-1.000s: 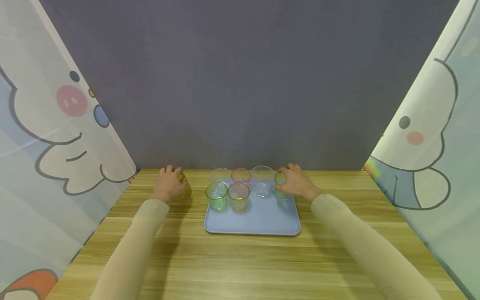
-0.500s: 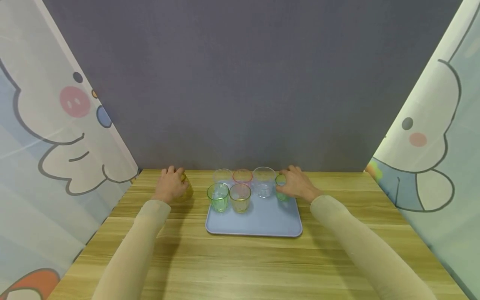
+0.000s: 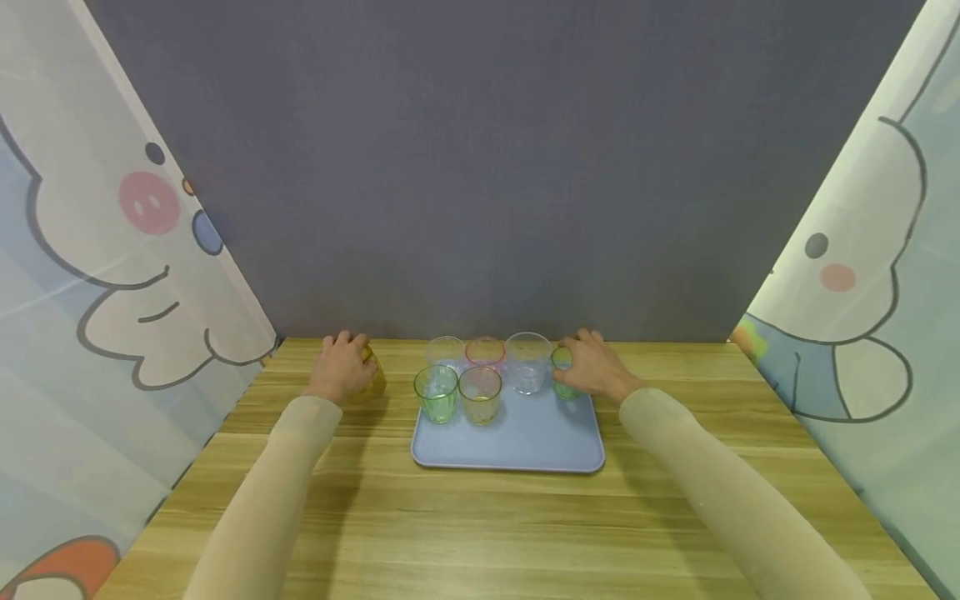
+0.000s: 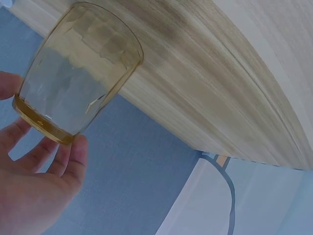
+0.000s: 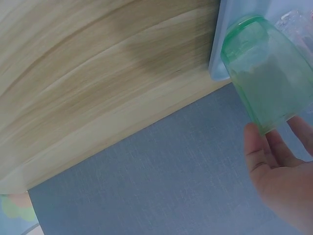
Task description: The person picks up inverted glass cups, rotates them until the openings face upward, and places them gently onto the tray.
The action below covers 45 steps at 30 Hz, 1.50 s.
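My left hand [image 3: 341, 367] grips an amber glass [image 4: 80, 73] by its upper end, left of the tray. The glass's wider end faces the wooden table, and the thick amber end lies at my fingertips [image 4: 78, 147]. At the tray's back right corner my right hand [image 3: 596, 367] holds a green glass [image 5: 271, 73] round its rim, base toward the tray. Whether that base touches the tray is unclear. The light blue tray [image 3: 517, 446] also bears another green glass [image 3: 437, 396], a yellowish glass [image 3: 480, 398], a red-rimmed glass [image 3: 485, 352] and clear glasses [image 3: 527, 367].
A grey panel [image 3: 495, 183] stands along the back edge of the wooden table [image 3: 480, 533]. Curtains with cartoon animals hang at the left [image 3: 82, 333] and right [image 3: 862, 333]. Bare wood lies in front of the tray and to both sides.
The head view has shifted very slightly. Both hands keep their grips on the amber and green glasses, almost still, and the glasses on the tray stay in place.
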Motion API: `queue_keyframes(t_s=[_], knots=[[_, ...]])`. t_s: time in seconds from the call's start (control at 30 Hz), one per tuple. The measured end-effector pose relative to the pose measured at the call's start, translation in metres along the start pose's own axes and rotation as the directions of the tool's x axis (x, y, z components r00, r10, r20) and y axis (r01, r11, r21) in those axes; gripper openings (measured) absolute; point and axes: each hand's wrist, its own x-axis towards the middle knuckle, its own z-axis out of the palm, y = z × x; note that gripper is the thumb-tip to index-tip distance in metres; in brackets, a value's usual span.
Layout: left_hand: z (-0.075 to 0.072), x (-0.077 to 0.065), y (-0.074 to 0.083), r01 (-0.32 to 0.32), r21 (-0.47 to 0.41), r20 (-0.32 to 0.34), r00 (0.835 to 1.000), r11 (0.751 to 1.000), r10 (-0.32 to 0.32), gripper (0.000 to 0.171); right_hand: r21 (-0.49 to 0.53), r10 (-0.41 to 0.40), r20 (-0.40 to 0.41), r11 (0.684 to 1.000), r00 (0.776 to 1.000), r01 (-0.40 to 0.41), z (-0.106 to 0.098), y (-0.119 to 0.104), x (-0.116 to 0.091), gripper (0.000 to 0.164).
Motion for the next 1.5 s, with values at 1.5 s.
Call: queue_keyframes(t_s=[1.5], knots=[[-0.012, 0.001, 0.001, -0.03, -0.012, 0.103, 0.994, 0.999, 0.031, 0.058, -0.01, -0.003, -0.005, 1.0, 1.0, 0.003, -0.01, 0.002, -0.01, 0.062]])
